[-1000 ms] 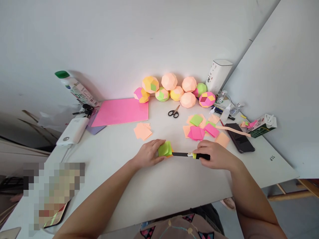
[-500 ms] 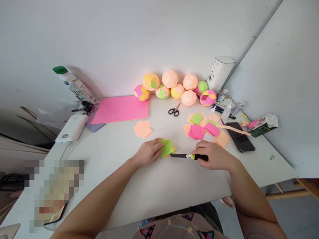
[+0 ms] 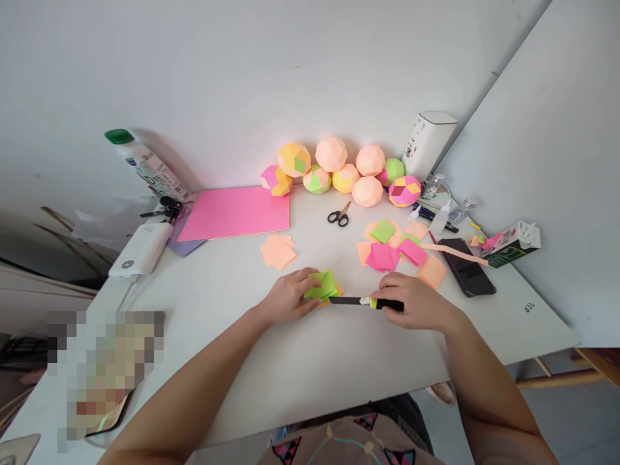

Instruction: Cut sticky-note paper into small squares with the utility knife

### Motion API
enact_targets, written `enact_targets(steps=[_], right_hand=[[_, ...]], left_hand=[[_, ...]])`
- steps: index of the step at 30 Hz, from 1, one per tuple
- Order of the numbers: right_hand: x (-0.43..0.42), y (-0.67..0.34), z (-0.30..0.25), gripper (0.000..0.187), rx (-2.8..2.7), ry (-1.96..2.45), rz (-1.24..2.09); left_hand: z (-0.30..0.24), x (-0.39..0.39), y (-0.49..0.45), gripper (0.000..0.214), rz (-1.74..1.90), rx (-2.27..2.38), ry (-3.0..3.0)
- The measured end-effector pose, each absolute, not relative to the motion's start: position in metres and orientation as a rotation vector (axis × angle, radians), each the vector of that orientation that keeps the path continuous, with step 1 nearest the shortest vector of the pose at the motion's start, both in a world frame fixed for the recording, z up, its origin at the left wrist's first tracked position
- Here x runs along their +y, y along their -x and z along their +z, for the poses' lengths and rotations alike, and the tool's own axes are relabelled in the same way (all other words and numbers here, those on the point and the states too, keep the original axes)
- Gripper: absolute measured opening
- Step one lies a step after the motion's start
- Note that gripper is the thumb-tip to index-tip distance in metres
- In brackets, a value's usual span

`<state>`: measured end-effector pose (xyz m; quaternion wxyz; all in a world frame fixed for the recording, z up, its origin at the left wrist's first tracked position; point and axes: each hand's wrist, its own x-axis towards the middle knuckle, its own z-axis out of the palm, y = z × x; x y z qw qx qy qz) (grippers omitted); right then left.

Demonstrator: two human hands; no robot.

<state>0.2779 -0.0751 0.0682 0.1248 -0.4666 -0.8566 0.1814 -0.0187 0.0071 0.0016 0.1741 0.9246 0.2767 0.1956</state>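
My left hand (image 3: 289, 296) presses down on a small stack of green and orange paper squares (image 3: 323, 285) on the white table (image 3: 300, 361), fingers curled over its left side. My right hand (image 3: 411, 299) is closed around the black and yellow handle of a utility knife (image 3: 365, 301). The knife's dark blade points left and its tip reaches the stack's lower right edge.
Loose pink, green and peach paper squares (image 3: 392, 248) lie behind my right hand, more peach squares (image 3: 277, 252) to the left. Scissors (image 3: 339, 215), a pink sheet (image 3: 235, 212), several paper balls (image 3: 343, 171), a phone (image 3: 467, 265), a carton (image 3: 513, 242), a power bank (image 3: 140, 248) and a bottle (image 3: 145, 168) surround them.
The knife has slid left until its blade tip meets the paper stack. My left hand has stayed on the stack, which shifted slightly under it.
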Motion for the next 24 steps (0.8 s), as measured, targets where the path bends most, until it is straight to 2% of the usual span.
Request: enact_targets(steps=[7,17,22,24], right_hand=[[-0.075,-0.279,0.066,0.040,-2.479,1.332,0.541],[-0.076,-0.279,0.066,0.040,-2.485,1.339,0.554],[-0.076,-0.278,0.066,0.038,-2.472,1.335,0.535],[-0.075,-0.278,0.065,0.039,-2.475,1.335,0.531]], left_hand=[[0.007,0.008,0.019,0.016,0.516,0.769,-2.582],[-0.008,0.008,0.018,0.032,0.689,0.826,-2.596],[-0.003,0.008,0.018,0.022,0.529,0.806,-2.691],[0.001,0.007,0.018,0.026,0.512,0.812,-2.670]])
